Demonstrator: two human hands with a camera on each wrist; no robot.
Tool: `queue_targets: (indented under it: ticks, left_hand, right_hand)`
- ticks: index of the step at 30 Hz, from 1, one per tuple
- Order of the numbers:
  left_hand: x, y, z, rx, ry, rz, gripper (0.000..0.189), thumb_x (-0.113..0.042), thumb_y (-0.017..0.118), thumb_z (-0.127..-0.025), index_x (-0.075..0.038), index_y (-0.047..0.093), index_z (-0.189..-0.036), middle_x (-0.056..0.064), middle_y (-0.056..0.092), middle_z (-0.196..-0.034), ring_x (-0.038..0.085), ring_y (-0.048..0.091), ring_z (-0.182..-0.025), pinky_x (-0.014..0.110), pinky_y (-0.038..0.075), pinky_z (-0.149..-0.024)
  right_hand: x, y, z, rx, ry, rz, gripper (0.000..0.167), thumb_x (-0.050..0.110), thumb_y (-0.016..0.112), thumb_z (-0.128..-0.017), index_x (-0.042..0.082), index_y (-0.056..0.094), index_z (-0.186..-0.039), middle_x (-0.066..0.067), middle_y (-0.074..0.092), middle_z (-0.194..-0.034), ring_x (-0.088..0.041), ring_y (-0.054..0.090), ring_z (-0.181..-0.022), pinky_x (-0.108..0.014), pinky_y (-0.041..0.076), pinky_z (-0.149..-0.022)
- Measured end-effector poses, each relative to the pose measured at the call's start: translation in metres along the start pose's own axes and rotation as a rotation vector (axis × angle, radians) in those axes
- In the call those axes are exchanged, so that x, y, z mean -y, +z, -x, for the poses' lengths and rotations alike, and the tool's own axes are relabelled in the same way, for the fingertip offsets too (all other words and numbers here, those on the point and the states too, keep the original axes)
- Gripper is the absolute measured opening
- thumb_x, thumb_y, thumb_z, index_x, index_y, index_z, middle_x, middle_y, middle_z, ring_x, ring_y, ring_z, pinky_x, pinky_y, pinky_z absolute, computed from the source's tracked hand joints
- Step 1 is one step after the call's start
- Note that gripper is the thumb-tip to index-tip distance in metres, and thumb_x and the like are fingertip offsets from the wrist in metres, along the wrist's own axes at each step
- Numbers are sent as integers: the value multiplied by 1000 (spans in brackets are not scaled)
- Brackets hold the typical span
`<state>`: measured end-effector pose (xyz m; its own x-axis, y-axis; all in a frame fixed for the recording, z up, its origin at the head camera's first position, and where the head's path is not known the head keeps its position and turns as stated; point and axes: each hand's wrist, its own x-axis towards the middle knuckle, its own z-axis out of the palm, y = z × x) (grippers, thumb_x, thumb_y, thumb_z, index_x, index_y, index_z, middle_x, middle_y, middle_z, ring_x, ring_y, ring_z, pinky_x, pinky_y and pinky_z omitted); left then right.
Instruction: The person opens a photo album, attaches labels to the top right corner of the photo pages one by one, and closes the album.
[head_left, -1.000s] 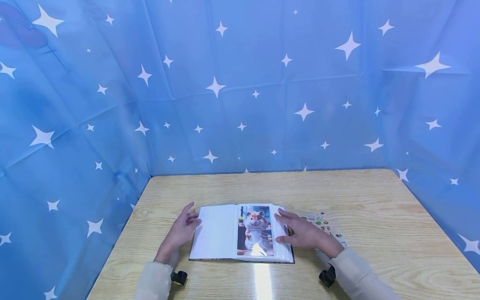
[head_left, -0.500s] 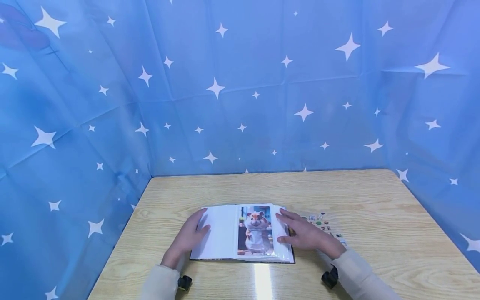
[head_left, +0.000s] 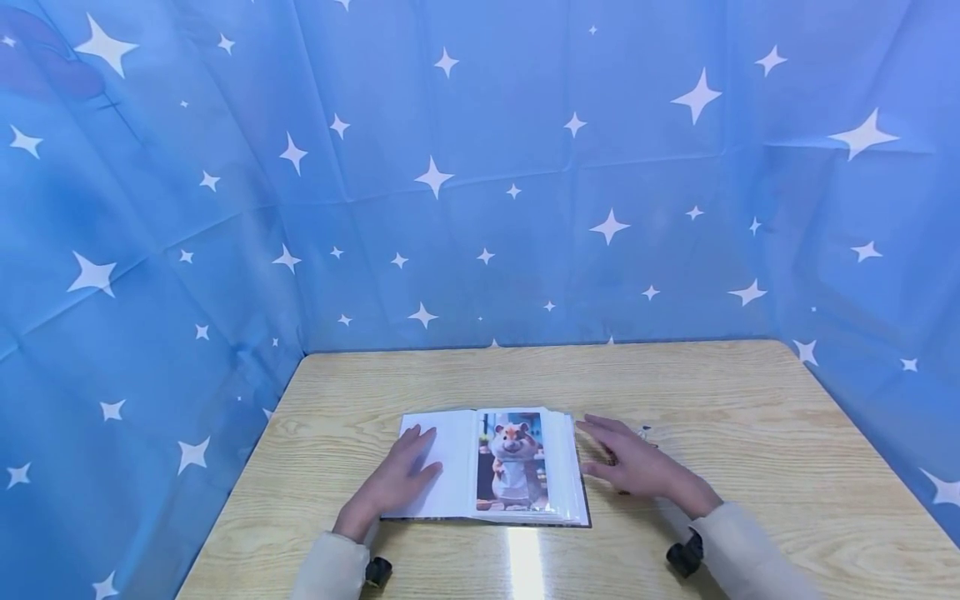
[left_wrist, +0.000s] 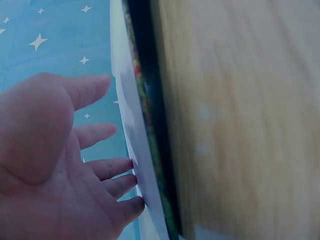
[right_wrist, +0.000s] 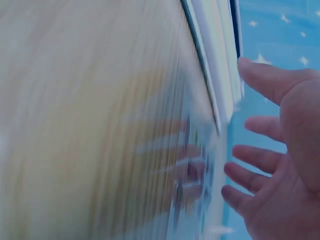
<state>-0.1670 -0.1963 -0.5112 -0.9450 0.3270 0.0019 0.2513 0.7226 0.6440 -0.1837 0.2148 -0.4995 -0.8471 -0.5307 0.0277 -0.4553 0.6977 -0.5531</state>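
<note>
An open photo album [head_left: 454,446] lies on the table, its left side a blank white page. On the right side a clear pocket holds a picture of a hamster in an apron [head_left: 512,467]. My left hand [head_left: 397,477] rests on the white page with spread fingers; in the left wrist view its lower fingertips [left_wrist: 132,202] touch the page. My right hand [head_left: 637,462] hovers just off the album's right edge with loosely straight fingers, holding nothing. Beneath it is a clear sticker sheet [head_left: 646,435], mostly hidden by the hand and blurred in the right wrist view.
The wooden table [head_left: 787,467] reaches out on all sides of the album. A blue curtain with white stars [head_left: 525,208] hangs behind it and at both sides. Light glares off the tabletop in front of the album.
My left hand has come in from the album's left edge onto the white page. My right hand has lifted off the right page and moved right, over the sticker sheet.
</note>
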Motion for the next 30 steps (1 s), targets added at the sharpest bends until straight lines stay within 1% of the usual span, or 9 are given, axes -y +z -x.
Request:
queue_targets:
  ticks: [5, 9, 13, 17, 23, 30]
  left_hand:
    - [-5, -1, 0, 72, -49, -64, 67, -39, 58, -98, -5, 38, -152, 28, 18, -160, 45, 11, -149, 62, 13, -118]
    - [-7, -1, 1, 100, -58, -102, 69, -42, 58, -98, -7, 37, -153, 27, 16, -161, 45, 10, -150, 62, 13, -119]
    - [-8, -1, 1, 110, -55, -119, 69, -40, 59, -98, -6, 36, -153, 28, 15, -161, 45, 9, -149, 62, 12, -119]
    - [-7, 0, 1, 117, -61, -127, 69, -40, 59, -97, -6, 36, -153, 29, 15, -161, 45, 9, -149, 62, 11, -119]
    - [-6, 1, 0, 119, -70, -120, 69, -40, 59, -97, -7, 36, -153, 27, 14, -161, 44, 8, -150, 61, 10, -119]
    - [-4, 2, -1, 120, -70, -127, 70, -41, 59, -97, -7, 36, -153, 27, 14, -162, 44, 8, -150, 61, 10, -119]
  right_hand:
    - [-19, -15, 13, -16, 28, 3, 68, 38, 64, -96, 1, 42, -148, -29, 36, -151, -51, 35, -137, -66, 36, -104]
    - [-30, -26, 21, -41, 35, 10, 67, 32, 68, -94, -1, 43, -147, -31, 39, -149, -53, 37, -134, -67, 38, -101]
    - [-40, -35, 26, -54, 45, 29, 66, 20, 73, -90, -4, 45, -144, -32, 43, -145, -52, 41, -131, -64, 41, -100]
    - [-51, -40, 28, -51, 50, 54, 65, 15, 75, -88, -6, 46, -142, -30, 48, -142, -49, 47, -128, -61, 44, -100]
    - [-60, -40, 28, -21, 63, 33, 65, 15, 75, -88, -5, 46, -143, -26, 55, -137, -44, 54, -122, -57, 49, -95]
    - [-60, -40, 27, -31, 111, 32, 66, 18, 75, -88, -4, 46, -143, -24, 59, -132, -41, 56, -117, -55, 51, -91]
